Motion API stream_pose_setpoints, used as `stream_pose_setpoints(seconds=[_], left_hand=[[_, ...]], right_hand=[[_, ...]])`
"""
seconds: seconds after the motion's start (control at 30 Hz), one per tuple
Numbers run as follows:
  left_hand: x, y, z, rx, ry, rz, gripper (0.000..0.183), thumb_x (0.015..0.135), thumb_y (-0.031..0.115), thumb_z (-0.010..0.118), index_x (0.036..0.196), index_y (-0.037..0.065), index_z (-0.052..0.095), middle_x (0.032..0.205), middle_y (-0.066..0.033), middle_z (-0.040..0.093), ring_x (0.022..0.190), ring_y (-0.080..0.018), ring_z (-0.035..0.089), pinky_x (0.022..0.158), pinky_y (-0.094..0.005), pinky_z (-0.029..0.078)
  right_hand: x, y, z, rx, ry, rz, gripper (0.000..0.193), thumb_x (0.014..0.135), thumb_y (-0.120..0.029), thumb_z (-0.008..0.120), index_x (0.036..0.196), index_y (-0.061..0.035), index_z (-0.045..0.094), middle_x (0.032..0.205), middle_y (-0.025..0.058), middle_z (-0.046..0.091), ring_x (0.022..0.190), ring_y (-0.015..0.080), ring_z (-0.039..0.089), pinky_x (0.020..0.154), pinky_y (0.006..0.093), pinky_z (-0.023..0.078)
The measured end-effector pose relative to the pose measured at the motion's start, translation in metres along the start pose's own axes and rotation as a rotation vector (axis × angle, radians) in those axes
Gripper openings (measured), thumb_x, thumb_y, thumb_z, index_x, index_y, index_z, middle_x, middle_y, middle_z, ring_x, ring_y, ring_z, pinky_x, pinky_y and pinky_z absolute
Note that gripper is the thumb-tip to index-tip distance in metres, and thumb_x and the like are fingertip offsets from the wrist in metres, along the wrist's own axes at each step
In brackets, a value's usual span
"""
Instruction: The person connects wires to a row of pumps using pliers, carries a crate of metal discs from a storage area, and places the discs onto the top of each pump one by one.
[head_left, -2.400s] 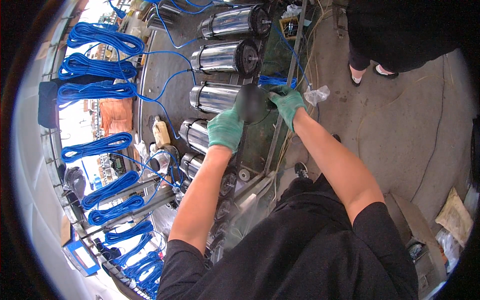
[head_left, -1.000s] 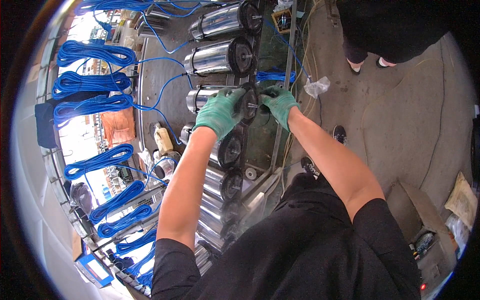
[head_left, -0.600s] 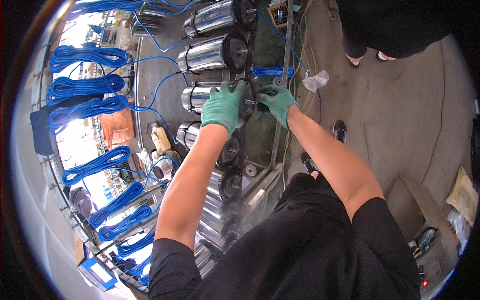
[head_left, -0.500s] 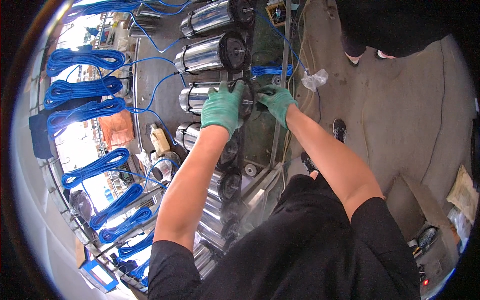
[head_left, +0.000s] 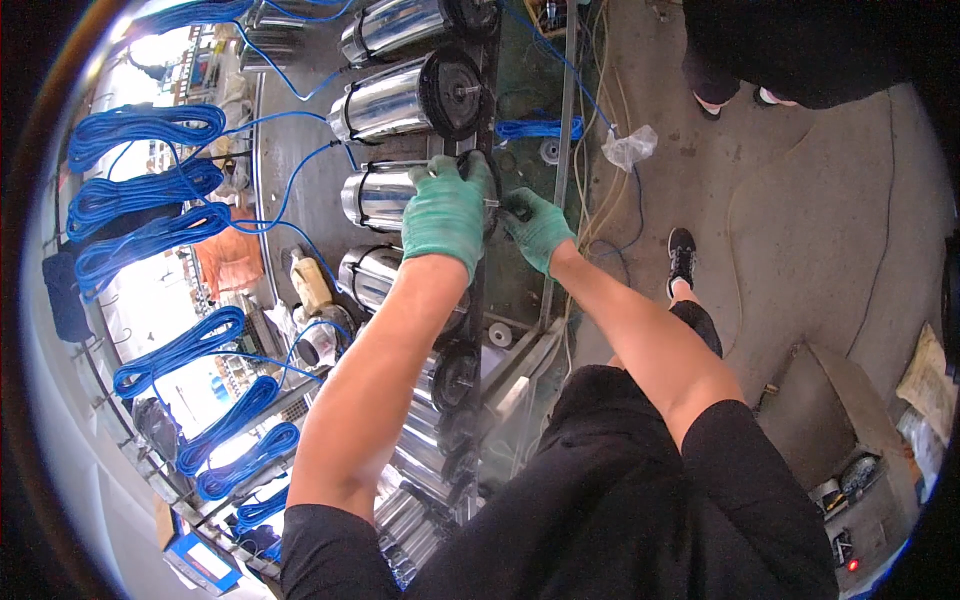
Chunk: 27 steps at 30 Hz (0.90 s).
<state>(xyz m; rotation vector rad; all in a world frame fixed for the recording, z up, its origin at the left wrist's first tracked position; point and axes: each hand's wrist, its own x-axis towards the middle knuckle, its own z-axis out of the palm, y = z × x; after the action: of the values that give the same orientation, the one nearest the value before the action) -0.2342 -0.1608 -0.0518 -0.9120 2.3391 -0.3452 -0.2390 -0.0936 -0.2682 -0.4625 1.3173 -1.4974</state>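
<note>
A shiny metal cylinder (head_left: 375, 195) lies on its side in a row on the bench, its black end cap (head_left: 482, 168) facing right. My left hand (head_left: 445, 205), in a green glove, is clamped over that capped end. My right hand (head_left: 537, 225), also gloved, meets it from the right, fingertips pinched on a small silver shaft (head_left: 493, 203) at the cap's centre. The gloves hide most of the cap. A blue wire (head_left: 300, 170) runs from the cylinder's far end.
More cylinders lie above (head_left: 385, 100) and below (head_left: 370, 275) in the row. Blue cable coils (head_left: 145, 125) hang at the left, and one lies on the bench (head_left: 540, 128). A plastic bag (head_left: 630, 148) hangs nearby. Another person (head_left: 800, 50) stands at the top right.
My left hand has slid up from beside the cylinder onto its black end cap. The right hand has stayed at the cap's centre, and the view has shifted slightly.
</note>
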Motion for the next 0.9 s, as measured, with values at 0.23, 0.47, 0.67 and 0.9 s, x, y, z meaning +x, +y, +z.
stream_pose_setpoints(seconds=[0.23, 0.47, 0.67, 0.9], left_hand=[[-0.001, -0.009, 0.009, 0.068, -0.069, 0.021, 0.121, 0.049, 0.011, 0.097, 0.153, 0.02, 0.036, 0.139, -0.0264, 0.046, 0.125, -0.0513, 0.051, 0.094, -0.05, 0.058], [-0.001, -0.016, 0.019, 0.077, -0.051, 0.033, 0.115, 0.054, 0.011, 0.093, 0.153, 0.017, 0.036, 0.14, -0.0276, 0.045, 0.127, -0.0521, 0.049, 0.093, -0.0485, 0.058], [0.0, -0.016, 0.014, 0.064, -0.01, 0.066, 0.096, 0.065, 0.003, 0.084, 0.151, 0.016, 0.042, 0.138, -0.0265, 0.046, 0.127, -0.051, 0.048, 0.087, -0.046, 0.061], [0.001, -0.014, 0.014, 0.075, -0.025, 0.064, 0.089, 0.07, 0.001, 0.078, 0.15, 0.016, 0.042, 0.137, -0.026, 0.046, 0.127, -0.0491, 0.048, 0.087, -0.0449, 0.061]], right_hand=[[0.028, 0.025, 0.003, -0.01, 0.009, 0.021, 0.033, 0.091, 0.004, 0.059, 0.124, 0.0004, 0.062, 0.119, 0.0204, 0.07, 0.107, 0.0328, 0.068, 0.092, 0.036, 0.052], [0.001, 0.032, 0.052, -0.202, 0.145, -0.013, 0.026, 0.094, 0.001, 0.062, 0.12, -0.002, 0.064, 0.112, 0.0121, 0.072, 0.096, 0.0181, 0.064, 0.085, 0.0327, 0.051], [0.064, 0.019, 0.008, 0.293, 0.171, 0.177, 0.017, 0.095, -0.012, 0.071, 0.106, 0.0005, 0.071, 0.09, 0.002, 0.068, 0.078, 0.0099, 0.056, 0.069, 0.027, 0.047], [0.048, -0.002, 0.006, 0.52, 0.049, 0.294, 0.036, 0.096, -0.023, 0.073, 0.123, -0.0006, 0.065, 0.108, 0.0066, 0.07, 0.093, 0.0154, 0.062, 0.079, 0.0312, 0.05]])
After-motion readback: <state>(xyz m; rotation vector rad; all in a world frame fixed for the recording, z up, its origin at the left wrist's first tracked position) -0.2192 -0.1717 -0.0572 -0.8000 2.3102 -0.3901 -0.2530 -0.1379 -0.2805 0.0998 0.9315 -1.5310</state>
